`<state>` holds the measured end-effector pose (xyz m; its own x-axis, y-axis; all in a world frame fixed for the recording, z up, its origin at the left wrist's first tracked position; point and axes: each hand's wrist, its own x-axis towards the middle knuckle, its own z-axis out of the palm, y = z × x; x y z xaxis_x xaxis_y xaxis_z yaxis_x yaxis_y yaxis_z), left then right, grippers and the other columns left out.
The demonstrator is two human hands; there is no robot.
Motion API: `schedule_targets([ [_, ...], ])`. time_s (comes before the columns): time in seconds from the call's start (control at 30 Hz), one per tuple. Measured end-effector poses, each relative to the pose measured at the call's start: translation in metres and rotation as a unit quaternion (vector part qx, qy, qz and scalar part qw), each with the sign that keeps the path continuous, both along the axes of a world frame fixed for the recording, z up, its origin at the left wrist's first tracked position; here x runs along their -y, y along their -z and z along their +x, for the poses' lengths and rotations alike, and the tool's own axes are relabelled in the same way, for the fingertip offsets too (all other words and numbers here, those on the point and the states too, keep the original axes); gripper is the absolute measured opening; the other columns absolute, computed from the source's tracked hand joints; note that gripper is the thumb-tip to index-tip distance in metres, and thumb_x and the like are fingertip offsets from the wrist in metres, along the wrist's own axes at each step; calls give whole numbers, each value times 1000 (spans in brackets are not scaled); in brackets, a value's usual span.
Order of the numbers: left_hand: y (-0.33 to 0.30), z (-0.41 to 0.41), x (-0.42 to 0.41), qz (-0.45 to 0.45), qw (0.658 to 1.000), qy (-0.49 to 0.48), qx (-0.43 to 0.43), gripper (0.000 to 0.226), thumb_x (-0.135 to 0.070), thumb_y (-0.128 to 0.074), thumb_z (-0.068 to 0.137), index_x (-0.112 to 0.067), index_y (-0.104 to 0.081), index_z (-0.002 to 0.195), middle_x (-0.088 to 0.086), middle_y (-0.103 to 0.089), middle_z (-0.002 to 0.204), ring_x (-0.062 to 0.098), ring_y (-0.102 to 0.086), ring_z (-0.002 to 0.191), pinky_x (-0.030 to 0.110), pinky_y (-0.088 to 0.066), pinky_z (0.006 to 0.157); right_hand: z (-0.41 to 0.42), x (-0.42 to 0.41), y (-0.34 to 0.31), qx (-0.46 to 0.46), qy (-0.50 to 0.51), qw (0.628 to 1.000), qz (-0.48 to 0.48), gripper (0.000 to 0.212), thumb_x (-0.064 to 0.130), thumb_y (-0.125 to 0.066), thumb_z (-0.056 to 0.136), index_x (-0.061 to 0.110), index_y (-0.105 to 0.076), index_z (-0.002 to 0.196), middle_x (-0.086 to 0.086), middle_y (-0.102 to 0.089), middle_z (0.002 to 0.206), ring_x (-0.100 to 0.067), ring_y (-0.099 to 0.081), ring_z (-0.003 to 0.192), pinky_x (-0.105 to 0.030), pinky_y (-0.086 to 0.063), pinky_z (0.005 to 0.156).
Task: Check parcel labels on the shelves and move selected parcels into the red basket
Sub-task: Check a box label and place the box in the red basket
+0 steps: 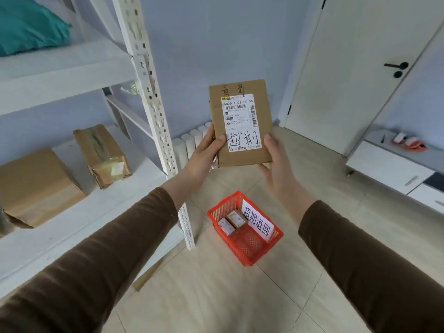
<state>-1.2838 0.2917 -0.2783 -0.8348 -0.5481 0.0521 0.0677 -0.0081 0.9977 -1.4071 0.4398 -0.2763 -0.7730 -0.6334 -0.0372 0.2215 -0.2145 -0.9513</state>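
A flat brown cardboard parcel (pixel 240 121) stands upright in front of me, its white shipping label with handwritten characters facing the camera. My left hand (pixel 204 152) grips its lower left edge, thumb on the front. My right hand (pixel 276 159) holds its lower right corner. Both arms wear brown sleeves. Below the parcel, on the floor, sits the red basket (pixel 249 251) with a white paper sign on its right wall and two small labelled parcels (pixel 231 223) inside.
A white metal shelf unit (pixel 153 104) stands at the left, with two brown parcels (pixel 101 155) on its middle shelf and a teal bag (pixel 28 27) above. A white radiator (pixel 189 145), a white door (pixel 360 68) and a low white cabinet (pixel 389 167) lie beyond.
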Motion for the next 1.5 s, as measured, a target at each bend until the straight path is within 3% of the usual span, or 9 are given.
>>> schedule_targets([
  [0.13,28,-48,-22,28,999,-5,27,55,-39,-53,106,-35,-37,159,-14,-67,138,1,-65,122,27,-47,109,-47,-19,30,14,18,998,53,31,43,-61,99,26,-56,125,1,-74,121,-12,-66,115,-40,-49,107],
  [0.3,78,-112,-46,62,995,-18,73,56,-45,-58,102,-38,-41,156,-15,-66,139,10,-60,132,45,-36,122,-118,-42,73,27,-7,993,114,40,41,-56,103,16,-54,133,-2,-72,121,-9,-68,106,-26,-51,84],
  [0.43,122,-150,-66,78,990,-55,99,29,-39,-54,106,-54,-62,130,-17,-70,131,7,-66,124,47,-47,114,-171,-51,113,23,-49,982,181,40,40,-54,104,15,-57,134,5,-77,110,-2,-74,90,-19,-53,75],
  [0.57,173,-177,-78,151,977,-87,122,42,-31,-52,108,-32,-50,150,-7,-68,138,16,-64,126,50,-52,108,-206,-50,154,9,-102,964,246,31,35,-47,108,17,-58,132,11,-73,103,7,-70,82,-12,-50,69],
  [0.77,253,-194,-71,230,946,-138,183,47,-29,-56,106,-29,-48,153,-11,-65,137,10,-61,120,43,-48,109,-230,-28,235,37,-151,935,318,24,36,-53,104,25,-62,123,4,-75,109,-9,-69,94,-26,-48,70],
  [0.9,322,-202,-72,282,920,-166,215,57,-32,-61,103,-30,-42,156,-8,-63,139,17,-59,129,49,-45,115,-240,-17,311,29,-155,919,361,34,44,-56,99,21,-60,125,-3,-75,114,-24,-71,105,-42,-57,91],
  [1.07,412,-212,-84,325,896,-203,224,39,-23,-57,106,-32,-53,144,-5,-67,133,12,-63,115,46,-46,112,-259,-11,406,33,-188,893,408,32,44,-52,104,21,-59,125,1,-74,113,-20,-69,102,-32,-52,79],
  [1.27,550,-245,-89,343,868,-236,270,52,-28,-52,107,-33,-40,157,-5,-60,144,24,-53,135,48,-37,119,-290,2,541,45,-243,862,443,41,50,-51,103,23,-58,132,2,-73,116,-24,-69,106,-44,-56,93],
  [1.5,686,-264,-88,337,826,-293,344,44,-19,-41,111,-22,-42,154,0,-60,127,21,-55,114,32,-41,92,-302,17,679,78,-294,830,467,30,36,-49,107,19,-55,132,1,-68,119,-17,-62,102,-34,-49,83],
])
